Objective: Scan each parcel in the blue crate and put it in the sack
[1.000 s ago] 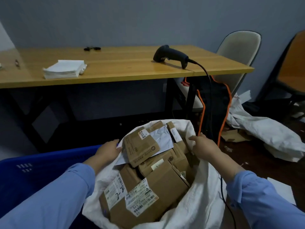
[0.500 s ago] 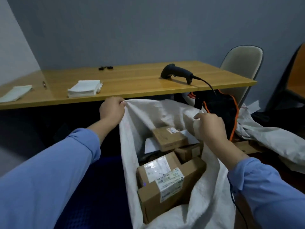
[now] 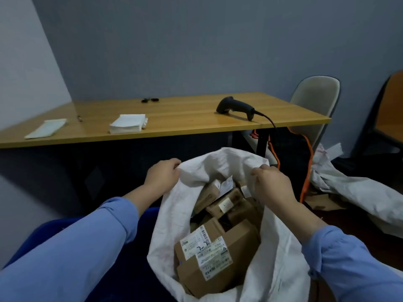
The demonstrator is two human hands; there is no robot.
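Place: parcel-handling office
Signs: barcode scanner [image 3: 235, 105] on desk [image 3: 185, 115], 12 o'clock; chair [image 3: 316, 94], 2 o'clock; sack [image 3: 170, 214] of labelled parcels [image 3: 218, 251], 6 o'clock

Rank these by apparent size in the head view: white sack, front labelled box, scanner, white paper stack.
1. white sack
2. front labelled box
3. scanner and white paper stack: about alike, unranked. Both lie farther off on the table, so true size is unsure.

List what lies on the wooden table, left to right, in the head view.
From the left: flat white sheet → stack of white paper → black barcode scanner.
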